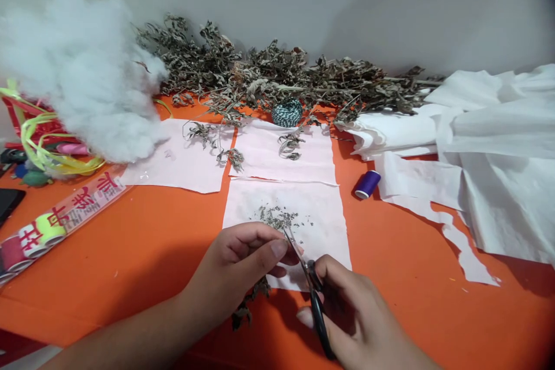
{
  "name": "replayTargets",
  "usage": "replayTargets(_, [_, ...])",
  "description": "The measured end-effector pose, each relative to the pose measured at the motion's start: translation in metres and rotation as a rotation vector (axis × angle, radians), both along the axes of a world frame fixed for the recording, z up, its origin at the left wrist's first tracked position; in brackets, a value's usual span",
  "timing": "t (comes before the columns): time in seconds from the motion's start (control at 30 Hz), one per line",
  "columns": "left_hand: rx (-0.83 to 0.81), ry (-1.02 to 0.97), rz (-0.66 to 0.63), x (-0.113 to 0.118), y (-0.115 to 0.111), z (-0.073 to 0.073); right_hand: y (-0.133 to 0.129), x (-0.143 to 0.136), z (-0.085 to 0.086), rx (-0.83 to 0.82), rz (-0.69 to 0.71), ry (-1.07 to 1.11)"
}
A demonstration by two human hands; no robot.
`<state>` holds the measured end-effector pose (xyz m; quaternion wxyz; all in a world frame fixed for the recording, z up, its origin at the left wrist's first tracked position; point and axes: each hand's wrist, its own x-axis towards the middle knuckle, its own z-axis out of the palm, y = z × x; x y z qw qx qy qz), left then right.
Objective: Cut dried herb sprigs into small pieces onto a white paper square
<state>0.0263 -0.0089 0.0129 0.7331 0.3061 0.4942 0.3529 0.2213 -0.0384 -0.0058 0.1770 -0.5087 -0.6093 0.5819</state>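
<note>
My left hand (249,266) is closed around a sprig of dried leaves (243,313), whose lower end hangs out below the palm. Black-handled scissors (318,315) are in my right hand (358,306), the thumb and fingers at the handles. Their blades point up and left, right by my left fingertips, which partly hide what lies between them. Beneath both hands lies a white cloth square (332,214), with a small pile of cut leaf bits (277,217) on top of a thin white layer.
Bundled dried plants (269,75) line the wall behind a dark twine ball (287,113). White stuffing (87,69) and a packet of thread spools (56,225) are at left. A purple spool (367,184) and crumpled white cloth (507,185) lie at right on the orange table (407,277).
</note>
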Motion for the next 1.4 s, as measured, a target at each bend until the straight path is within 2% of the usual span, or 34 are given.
replayTargets(0.27, [0.009,0.035,-0.006,0.000,0.001,0.000,-0.001,0.002,-0.002,-0.047,0.003,0.040])
replayTargets(0.5, [0.007,0.032,0.004,0.000,0.002,-0.001,-0.003,0.004,-0.007,-0.026,0.026,0.033])
replayTargets(0.73, [0.016,0.025,-0.015,-0.001,0.002,-0.001,-0.002,0.003,-0.002,-0.118,0.022,0.091])
replayTargets(1.17, [0.022,0.019,-0.008,-0.002,0.000,-0.003,-0.003,0.007,-0.010,-0.022,0.052,0.066])
replayTargets(1.4, [0.024,0.006,-0.020,-0.002,0.001,-0.002,-0.002,0.003,-0.004,-0.091,0.035,0.068])
